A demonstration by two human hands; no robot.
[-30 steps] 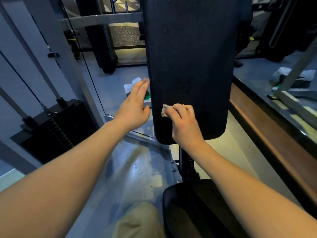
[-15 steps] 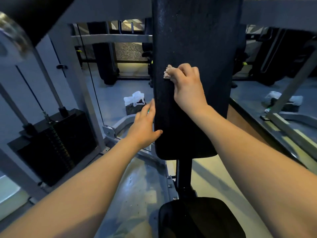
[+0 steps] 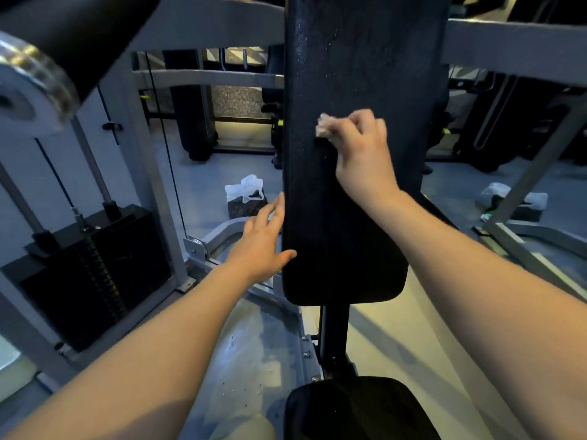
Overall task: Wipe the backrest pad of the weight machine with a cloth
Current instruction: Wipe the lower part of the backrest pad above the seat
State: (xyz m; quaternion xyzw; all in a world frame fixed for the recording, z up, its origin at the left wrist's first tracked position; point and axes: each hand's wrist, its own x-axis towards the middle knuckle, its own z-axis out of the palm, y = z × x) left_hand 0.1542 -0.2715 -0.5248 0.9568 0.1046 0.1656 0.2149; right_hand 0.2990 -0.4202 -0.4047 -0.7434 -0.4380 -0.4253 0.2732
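1. The backrest pad (image 3: 359, 233) stands upright in front of us, black and tall, on a dark post above the seat pad (image 3: 359, 408).
2. Our right hand (image 3: 365, 150) is against the pad's face about mid-height. Its fingers are curled round a small pale cloth (image 3: 324, 125), and a crumpled end sticks out on the hand's left side.
3. The cloth touches the pad left of its centre line; how much of it lies under the hand we cannot tell.
4. Our left hand (image 3: 260, 242) lies at the pad's lower left edge. The fingers are straight and close together, holding nothing, and the thumb tip rests on the pad's front.
5. To the left sits a black weight stack (image 3: 95, 271) in a grey frame.
6. On the floor behind the left hand stands a dark box with a white plastic bag (image 3: 244, 188) in it.
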